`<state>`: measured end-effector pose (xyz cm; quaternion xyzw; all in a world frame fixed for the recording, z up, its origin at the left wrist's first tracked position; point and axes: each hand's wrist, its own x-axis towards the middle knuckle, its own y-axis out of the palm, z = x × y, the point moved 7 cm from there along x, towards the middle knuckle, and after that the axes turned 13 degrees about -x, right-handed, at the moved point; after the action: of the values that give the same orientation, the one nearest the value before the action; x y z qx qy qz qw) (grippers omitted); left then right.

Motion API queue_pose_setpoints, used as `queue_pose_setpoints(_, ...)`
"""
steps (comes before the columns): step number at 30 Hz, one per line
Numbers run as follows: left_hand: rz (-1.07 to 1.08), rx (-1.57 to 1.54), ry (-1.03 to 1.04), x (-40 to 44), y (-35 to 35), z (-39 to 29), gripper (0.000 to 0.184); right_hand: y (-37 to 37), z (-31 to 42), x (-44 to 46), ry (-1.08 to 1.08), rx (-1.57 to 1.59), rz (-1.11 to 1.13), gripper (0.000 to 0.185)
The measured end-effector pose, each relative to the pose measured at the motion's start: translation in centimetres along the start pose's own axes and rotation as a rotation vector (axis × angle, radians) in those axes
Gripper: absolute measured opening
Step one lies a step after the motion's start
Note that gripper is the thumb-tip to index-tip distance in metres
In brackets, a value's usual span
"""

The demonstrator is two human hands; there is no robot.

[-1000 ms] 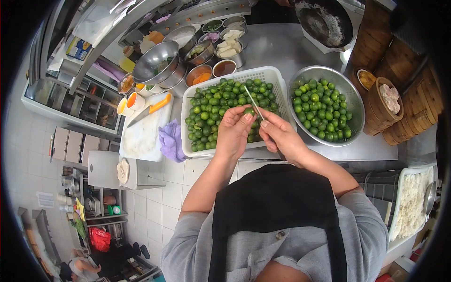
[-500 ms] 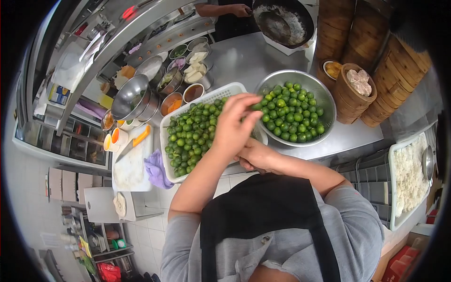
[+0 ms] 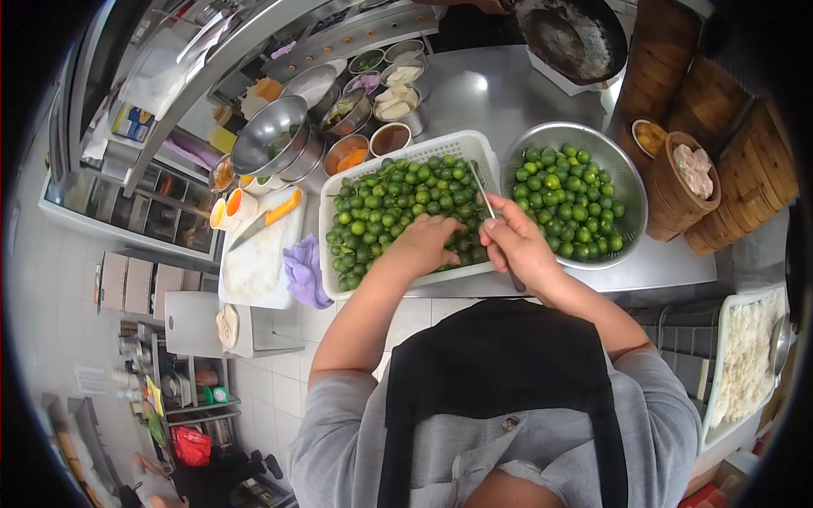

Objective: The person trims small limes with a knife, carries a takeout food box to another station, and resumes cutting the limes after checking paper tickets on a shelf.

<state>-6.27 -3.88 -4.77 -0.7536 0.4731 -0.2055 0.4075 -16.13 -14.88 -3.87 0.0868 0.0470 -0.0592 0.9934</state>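
My left hand reaches over the right part of a white plastic basket full of small green limes. Its fingers are curved onto the limes with the thumb apart, and no lime is clearly gripped. In my right hand is a small knife, its thin blade pointing up and away over the basket's right edge. The dark handle shows below that hand. Beside it on the right, a perforated metal colander holds many more limes.
A white cutting board bears an orange-handled knife, with a purple cloth beside it. Metal ingredient bowls stand behind. Bamboo steamers are right; a person's hand holds a wok at the back. A rice tray sits lower right.
My left hand has moved from the colander's edge back over the limes in the basket. My right hand, formerly partly covered by the left arm, now shows with the knife. The view has shifted.
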Motion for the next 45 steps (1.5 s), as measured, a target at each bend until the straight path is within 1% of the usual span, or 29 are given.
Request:
queue_pose_setpoints(2,-0.05,0.047,-0.052,-0.2,0.4,-0.3,0.032,0.9,0.0,0.2,-0.007,-0.031,0.055,0.043)
queue_pose_setpoints(3,-0.046,0.037,-0.041,0.1,0.6,-0.2,0.032,1.4,-0.2,0.2,0.001,-0.032,0.088,0.043)
queue_pose_setpoints(5,0.025,0.027,-0.081,0.8,0.8,1.2,0.033,2.2,-0.3,0.6,-0.006,-0.018,0.126,0.044)
queue_pose_setpoints(6,0.081,-0.003,-0.091,1.6,0.8,1.8,0.039,2.2,-0.1,0.6,-0.008,-0.023,0.118,0.044)
queue_pose_setpoints(7,0.08,-0.005,-0.087,1.6,1.0,1.9,0.039,2.3,0.2,0.6,-0.012,-0.026,0.114,0.043)
queue_pose_setpoints(9,-0.164,-0.282,-0.028,1.1,-0.7,1.5,0.031,2.0,0.7,0.6,-0.034,-0.016,0.082,0.043)
queue_pose_setpoints(10,-0.255,-0.664,-0.058,0.7,-0.8,2.1,0.025,1.7,0.8,0.6,-0.051,-0.001,0.05,0.044)
queue_pose_setpoints(11,-0.296,-1.146,-0.055,0.2,-0.9,2.5,0.023,1.5,0.6,0.8,-0.072,0.01,0.024,0.044)
queue_pose_setpoints(13,-0.37,-1.751,-0.058,-1.1,-1.7,1.5,0.025,1.6,0.6,0.9,-0.076,-0.013,0.028,0.045)
queue_pose_setpoints(14,-0.337,-1.883,0.027,-1.2,-1.4,1.5,0.027,1.9,0.2,1.1,-0.096,-0.035,0.047,0.044)
queue_pose_setpoints(15,-0.333,-1.968,0.004,-1.2,-0.7,1.6,0.026,2.2,0.1,1.1,-0.097,-0.035,0.056,0.044)
queue_pose_setpoints(17,-0.246,-2.136,0.022,-1.2,0.6,2.2,0.028,2.8,0.1,1.1,-0.103,-0.105,0.104,0.043)
queue_pose_setpoints(18,-0.256,-2.085,0.095,-1.2,0.5,1.9,0.029,3.0,0.2,0.9,-0.073,-0.086,0.108,0.043)
queue_pose_setpoints(19,-0.259,-2.086,0.095,-1.2,0.6,1.8,0.029,3.1,0.3,0.9,-0.071,-0.087,0.11,0.043)
queue_pose_setpoints(21,-0.345,-1.977,0.0,-1.3,0.7,2.1,0.028,3.1,0.4,1.0,-0.092,-0.163,0.1,0.045)
queue_pose_setpoints(24,-0.371,-1.984,0.002,-1.8,0.8,1.2,0.027,3.8,0.4,0.8,-0.148,-0.253,0.128,0.046)
queue_pose_setpoints(27,-0.414,-1.977,-0.009,-1.9,1.4,1.5,0.025,4.0,0.4,0.8,-0.192,-0.283,0.1,0.049)
queue_pose_setpoints(28,-0.408,-1.978,-0.011,-2.0,1.5,1.5,0.025,4.0,0.3,0.9,-0.192,-0.282,0.096,0.049)
queue_pose_setpoints(30,-0.335,-1.972,0.075,-2.0,1.3,0.9,0.023,4.0,0.1,1.1,-0.219,-0.242,0.114,0.049)
queue_pose_setpoints(31,-0.332,-1.975,0.075,-1.9,1.4,0.9,0.023,4.0,0.0,1.0,-0.218,-0.244,0.111,0.049)
queue_pose_setpoints(33,-0.406,-1.912,0.089,-2.0,1.1,1.2,0.023,4.0,0.3,1.0,-0.269,-0.276,0.083,0.047)
queue_pose_setpoints(37,-0.425,-1.92,0.101,-2.0,1.0,1.1,0.022,3.9,0.4,1.1,-0.315,-0.329,0.011,0.045)
queue_pose_setpoints(39,-0.476,-1.962,0.06,-2.1,1.1,1.2,0.022,3.5,0.2,1.6,-0.235,-0.257,-0.003,0.043)
queue_pose_setpoints(40,-0.476,-1.963,0.061,-2.1,1.0,1.1,0.022,3.4,0.3,1.5,-0.235,-0.258,-0.003,0.043)
queue_pose_setpoints(42,-0.518,-2.008,0.047,-2.3,0.9,1.2,0.024,3.7,-0.6,1.4,-0.044,-0.002,0.1,0.042)
queue_pose_setpoints(45,-0.527,-1.982,0.082,-2.4,0.2,0.8,0.024,3.9,-0.1,1.3,0.008,0.08,0.096,0.045)
